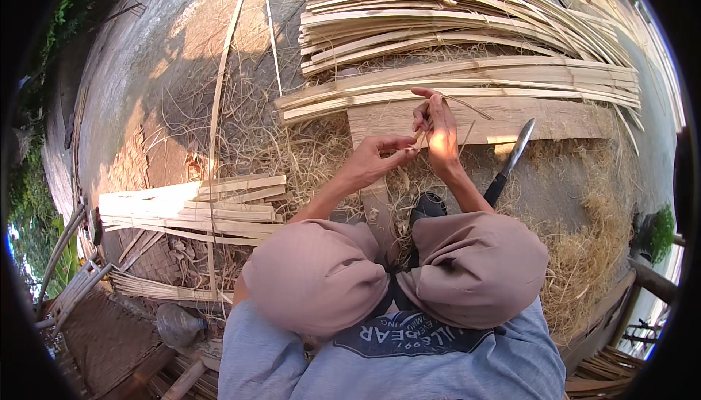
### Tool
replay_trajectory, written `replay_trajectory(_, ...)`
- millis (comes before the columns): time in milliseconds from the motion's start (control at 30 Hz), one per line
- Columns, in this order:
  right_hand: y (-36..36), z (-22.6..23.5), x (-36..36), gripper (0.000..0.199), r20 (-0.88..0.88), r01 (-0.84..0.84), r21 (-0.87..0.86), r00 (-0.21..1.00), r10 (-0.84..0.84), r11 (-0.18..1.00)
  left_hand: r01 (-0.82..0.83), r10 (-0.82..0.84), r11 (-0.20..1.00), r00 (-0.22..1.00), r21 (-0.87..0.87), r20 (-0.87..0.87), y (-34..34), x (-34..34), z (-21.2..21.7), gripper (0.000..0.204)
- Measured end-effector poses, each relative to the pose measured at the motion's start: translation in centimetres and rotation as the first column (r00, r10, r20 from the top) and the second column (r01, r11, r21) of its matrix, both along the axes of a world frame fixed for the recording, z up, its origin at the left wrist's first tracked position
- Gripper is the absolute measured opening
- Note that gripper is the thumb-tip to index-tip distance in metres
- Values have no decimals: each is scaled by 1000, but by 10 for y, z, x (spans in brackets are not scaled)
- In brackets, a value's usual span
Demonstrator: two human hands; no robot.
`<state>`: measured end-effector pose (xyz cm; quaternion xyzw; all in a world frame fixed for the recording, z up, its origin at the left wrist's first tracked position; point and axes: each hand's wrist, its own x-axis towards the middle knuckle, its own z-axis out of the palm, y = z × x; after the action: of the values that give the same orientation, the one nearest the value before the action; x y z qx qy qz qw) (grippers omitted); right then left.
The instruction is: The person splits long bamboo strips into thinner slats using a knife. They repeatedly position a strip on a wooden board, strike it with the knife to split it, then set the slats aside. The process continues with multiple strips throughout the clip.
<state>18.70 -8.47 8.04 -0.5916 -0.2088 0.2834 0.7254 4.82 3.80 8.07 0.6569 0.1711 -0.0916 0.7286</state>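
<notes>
My left hand (378,159) is closed in a pinch, thumb against fingertips, at the end of a thin bamboo strip. Close beside it, my right hand (438,133) has its fingers curled round the same strip, the index finger held up. A narrow end of the bamboo strip (467,106) sticks out to the right past the right hand. Most of what lies between the fingers is hidden. Both hands are above the near edge of a flat wooden board (540,117). To the right of my right forearm, a long knife (516,153) with a black handle leans, its blade pointing away.
Bundles of split bamboo (409,28) lie at the far side. Shorter bamboo slats (190,210) are stacked at the left, crossed by one long slat (223,71). Curly shavings (584,247) cover the ground. A clear plastic bottle (177,325) lies at the lower left.
</notes>
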Motion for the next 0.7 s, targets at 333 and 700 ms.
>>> replay_trajectory(333, -16, -63, 17, 51, -803, 21, 389, 498, 328, 921, -268, 541, 578, 833, -771, 115, -18, -96, -55, 23)
replay_trajectory(700, -7, -3, -28, 64, -413, -580, -26, 748, 520, 814, -278, 482, 230, 865, -933, -139, 2, -166, -35, 93)
